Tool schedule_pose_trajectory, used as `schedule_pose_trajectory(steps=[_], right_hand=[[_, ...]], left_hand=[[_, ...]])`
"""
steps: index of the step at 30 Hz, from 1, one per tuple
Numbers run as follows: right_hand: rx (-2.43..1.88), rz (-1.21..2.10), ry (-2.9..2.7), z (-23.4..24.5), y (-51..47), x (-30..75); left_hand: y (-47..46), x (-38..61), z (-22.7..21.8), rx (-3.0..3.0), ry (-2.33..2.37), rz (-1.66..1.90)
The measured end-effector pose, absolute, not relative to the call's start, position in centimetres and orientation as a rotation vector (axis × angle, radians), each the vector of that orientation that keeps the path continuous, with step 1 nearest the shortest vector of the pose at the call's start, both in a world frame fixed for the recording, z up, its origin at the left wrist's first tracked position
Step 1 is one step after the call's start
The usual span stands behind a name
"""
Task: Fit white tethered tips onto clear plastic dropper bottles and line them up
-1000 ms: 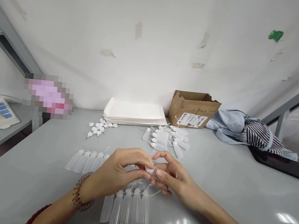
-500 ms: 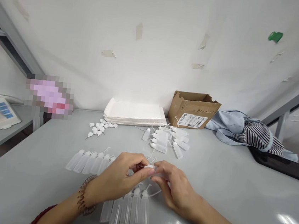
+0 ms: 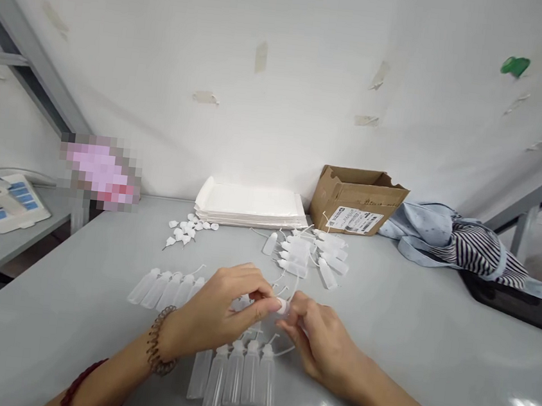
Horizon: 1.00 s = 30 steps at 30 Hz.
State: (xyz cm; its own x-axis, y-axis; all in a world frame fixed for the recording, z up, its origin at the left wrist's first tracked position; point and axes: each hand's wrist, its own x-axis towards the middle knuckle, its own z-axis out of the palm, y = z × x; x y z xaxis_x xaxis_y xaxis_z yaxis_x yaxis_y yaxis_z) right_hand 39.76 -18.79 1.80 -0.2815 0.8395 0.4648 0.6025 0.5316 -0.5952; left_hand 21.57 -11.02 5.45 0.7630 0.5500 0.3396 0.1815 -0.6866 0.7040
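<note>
My left hand (image 3: 221, 311) and my right hand (image 3: 319, 340) meet over the grey table (image 3: 408, 321). Both pinch a small translucent squeeze bottle (image 3: 283, 306) with a white cap between their fingertips. Just below the hands lies a row of several capped bottles (image 3: 238, 374). Another row of bottles (image 3: 165, 287) lies to the left of my left hand. A loose heap of bottles (image 3: 309, 255) sits further back, beyond my right hand.
Small white caps (image 3: 185, 229) lie scattered at the back left. A stack of white sheets (image 3: 250, 202) and an open cardboard box (image 3: 356, 199) stand against the wall. Folded cloth (image 3: 455, 245) and a dark flat object (image 3: 517, 303) lie at the right.
The view has shifted slightly. My hands have come closer together and turned the small bottle between the fingertips; my right hand now lies lower, nearer the table.
</note>
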Motion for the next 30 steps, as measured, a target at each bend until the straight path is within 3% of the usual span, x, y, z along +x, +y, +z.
schedule_pose_trajectory(steps=[4, 9, 11, 17, 20, 26, 30], right_hand=[[-1.117, -0.255, -2.153, 0.7, -18.3, 39.9], [-1.084, -0.441, -2.200, 0.5, -18.1, 40.1], [-1.077, -0.310, -2.184, 0.7, -18.3, 40.0], [-1.233, 0.795, -1.946, 2.5, -19.2, 40.0], [-1.283, 1.094, -1.788, 3.5, -19.2, 40.2], [-1.265, 1.175, -1.642, 3.7, -17.6, 42.2], [-1.557, 0.572, -1.624, 2.7, -15.5, 45.5]], left_hand=[[-11.6, 22.2, 5.0, 2.183, 0.754, 0.551], [-12.0, 22.7, 5.0, 2.042, 0.807, 0.421], [-12.1, 22.7, 5.2, 2.018, 0.777, 0.425], [-12.0, 22.1, 5.2, 2.155, 0.652, 0.498], [-12.0, 22.1, 5.1, 2.181, 0.634, 0.521], [-11.7, 22.3, 5.1, 2.098, 0.788, 0.579], [-9.6, 21.6, 4.9, 2.061, 1.090, 0.674]])
